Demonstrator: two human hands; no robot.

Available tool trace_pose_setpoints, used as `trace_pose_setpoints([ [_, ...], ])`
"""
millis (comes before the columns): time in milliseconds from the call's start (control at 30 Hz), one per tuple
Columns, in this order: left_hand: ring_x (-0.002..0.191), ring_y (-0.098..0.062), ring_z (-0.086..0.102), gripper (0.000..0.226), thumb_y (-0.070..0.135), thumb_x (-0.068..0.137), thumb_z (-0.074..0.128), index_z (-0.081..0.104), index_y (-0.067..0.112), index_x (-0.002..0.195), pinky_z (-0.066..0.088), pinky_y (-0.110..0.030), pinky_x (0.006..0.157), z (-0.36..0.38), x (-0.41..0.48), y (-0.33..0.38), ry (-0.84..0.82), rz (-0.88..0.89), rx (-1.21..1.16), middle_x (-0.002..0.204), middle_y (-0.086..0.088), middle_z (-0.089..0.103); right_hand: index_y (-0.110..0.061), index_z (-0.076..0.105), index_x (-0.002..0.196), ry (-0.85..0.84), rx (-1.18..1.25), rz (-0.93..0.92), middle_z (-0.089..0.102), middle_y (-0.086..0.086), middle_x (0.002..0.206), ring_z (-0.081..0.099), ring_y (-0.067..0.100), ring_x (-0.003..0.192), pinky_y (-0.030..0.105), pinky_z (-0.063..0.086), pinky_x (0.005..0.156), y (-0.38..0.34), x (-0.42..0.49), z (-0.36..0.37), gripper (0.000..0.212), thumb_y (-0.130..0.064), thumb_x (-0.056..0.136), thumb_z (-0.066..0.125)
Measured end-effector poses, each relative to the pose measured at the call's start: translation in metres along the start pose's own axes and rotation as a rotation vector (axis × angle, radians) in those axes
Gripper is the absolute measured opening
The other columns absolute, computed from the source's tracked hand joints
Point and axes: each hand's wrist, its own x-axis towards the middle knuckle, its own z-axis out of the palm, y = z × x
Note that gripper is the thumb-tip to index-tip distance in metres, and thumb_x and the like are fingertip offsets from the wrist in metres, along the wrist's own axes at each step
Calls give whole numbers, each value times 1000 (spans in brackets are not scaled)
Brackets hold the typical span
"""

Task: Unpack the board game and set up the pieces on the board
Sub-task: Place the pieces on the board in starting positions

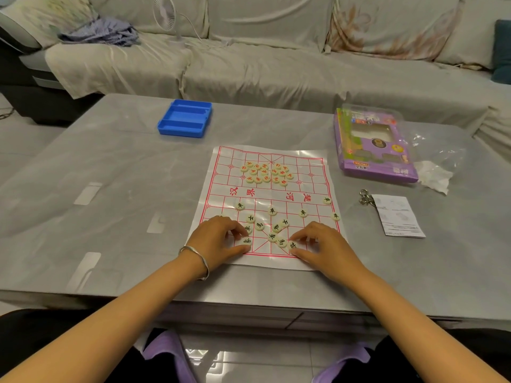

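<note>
A paper board [309, 189] is spread flat on the grey table [110, 175]. Near its closest edge, a black-lettered piece [247, 241] is pinched between thumb and fingers of the left hand [218, 239], and a second piece [292, 246] is pinched likewise by the right hand [323, 247]. Red-lettered pieces [266, 172] are clustered on the far half. A blue tray [184, 117] and a purple box [373, 161] are seen beyond the board.

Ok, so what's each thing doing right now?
Board, spread flat.
Red pieces, bunched together on the far half.
Black pieces, some spread out, some loose near the hands.
Left hand, pinching a black piece.
Right hand, pinching another black piece.
Blue case, open, empty.
Purple box, lying flat.
Bag, crumpled.
</note>
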Motion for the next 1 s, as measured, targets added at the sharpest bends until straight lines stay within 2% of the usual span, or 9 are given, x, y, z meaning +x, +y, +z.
trace_pose_setpoints([
  [167,89,-7,51,34,43,78,67,64,26,107,44,-19,85,2,2,1,0,-6,-7,102,7,63,-31,64,110,21,15,-11,58,-14,101,52,5,90,23,45,84,-5,3,7,33,-44,79,67],
  [400,85,-7,50,34,45,72,72,58,32,100,48,-21,82,-7,2,-3,3,9,-14,96,12,59,-31,63,112,4,51,-55,55,-18,101,50,1,88,20,43,81,-13,8,12,32,-41,81,67],
  [467,91,-8,50,41,46,70,73,54,33,104,49,-25,88,-9,2,-4,24,12,-23,103,11,57,-32,60,112,30,76,-31,53,-18,104,50,1,91,21,45,85,-13,9,9,33,-41,81,68],
  [533,109,-12,49,53,50,71,71,52,30,117,43,-29,98,-8,3,-7,31,32,42,122,8,54,-33,56,117,61,72,-26,50,-18,115,45,-1,103,22,38,97,-12,10,6,40,-44,80,67],
  [600,125,-14,41,65,59,74,61,45,29,129,34,-32,106,-5,2,-9,24,71,135,137,8,45,-35,46,130,26,-10,-36,41,-15,137,34,4,125,26,23,108,-10,10,4,52,-52,83,59],
  [667,135,-14,30,80,75,73,38,35,30,139,23,-31,112,-2,2,-10,-14,90,184,146,9,34,-40,34,139,-60,-117,-68,24,-17,151,12,4,141,29,6,114,-10,7,7,59,-64,85,42],
  [767,142,-14,12,97,84,65,4,20,31,145,5,-28,113,5,0,-13,-64,136,241,153,11,19,-45,25,142,-156,-169,-131,10,-19,155,-9,-5,138,24,-12,112,-13,-1,14,60,-67,86,21],
  [867,143,-14,4,92,79,67,-2,14,34,146,-8,-24,108,9,1,-12,-81,165,277,155,12,12,-50,25,139,-194,-155,-138,6,-23,154,-13,-6,138,23,-16,111,-16,-6,15,55,-64,86,18],
  [1000,144,-13,-2,85,76,70,-6,11,40,145,-11,-26,109,15,4,-11,-111,196,309,155,13,7,-51,41,130,-143,-58,-123,17,-24,151,-9,-9,137,24,-10,113,-13,-6,8,52,-68,84,20],
])
